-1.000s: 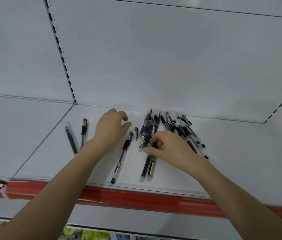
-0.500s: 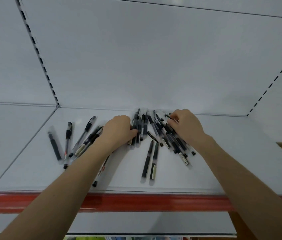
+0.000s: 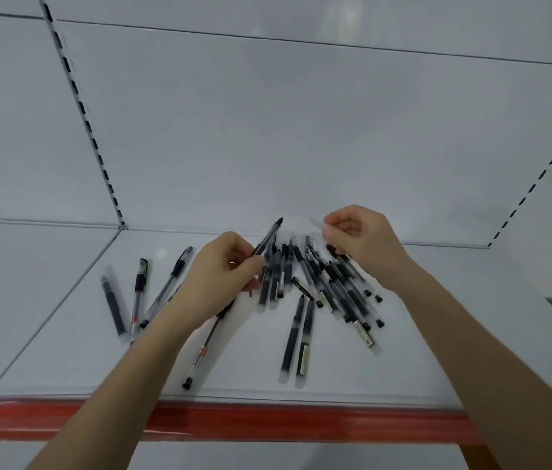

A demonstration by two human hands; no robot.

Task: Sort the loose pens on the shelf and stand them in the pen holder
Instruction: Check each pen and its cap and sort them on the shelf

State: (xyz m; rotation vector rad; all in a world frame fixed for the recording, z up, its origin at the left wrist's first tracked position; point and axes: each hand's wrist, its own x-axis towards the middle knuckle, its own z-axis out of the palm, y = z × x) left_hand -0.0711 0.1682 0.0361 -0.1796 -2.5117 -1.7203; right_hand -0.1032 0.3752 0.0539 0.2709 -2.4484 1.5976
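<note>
Left hand point(image 3: 223, 271): fingers curled, pinching one black pen point(image 3: 269, 235) by its lower barrel, raised off the shelf point(image 3: 437, 361) with the tip angled up and to the right; the part of the barrel inside the grip is hidden. Right hand point(image 3: 368, 244): raised over the far end of the pile, fingers curled, thumb meeting forefinger on a clear object point(image 3: 316, 223) that juts left from the fingertips. It is pale and blurred, and whether it is a cap or a pen cannot be told. The main pile of pens point(image 3: 329, 286) lies fanned on the white shelf between and just beneath the two hands; the pens overlap, so a count is unreliable, and their far ends are covered by the right hand. A pair of pens point(image 3: 293, 340) lies side by side nearer the front edge. One pen with red print point(image 3: 204, 347) runs from near the front edge up under the left hand; the lettering is too small to read. A left group of pens point(image 3: 139, 293) lies apart from the pile, with two barrels partly hidden behind the left forearm and one smeared by motion. Tan labels show on several barrels, including one at the near right of the pile point(image 3: 364, 334); no text on them is legible. A red strip point(image 3: 268, 422) faces the shelf's front edge, cut off at the left of the view. A slotted upright point(image 3: 79, 103) rises on the far left.
</note>
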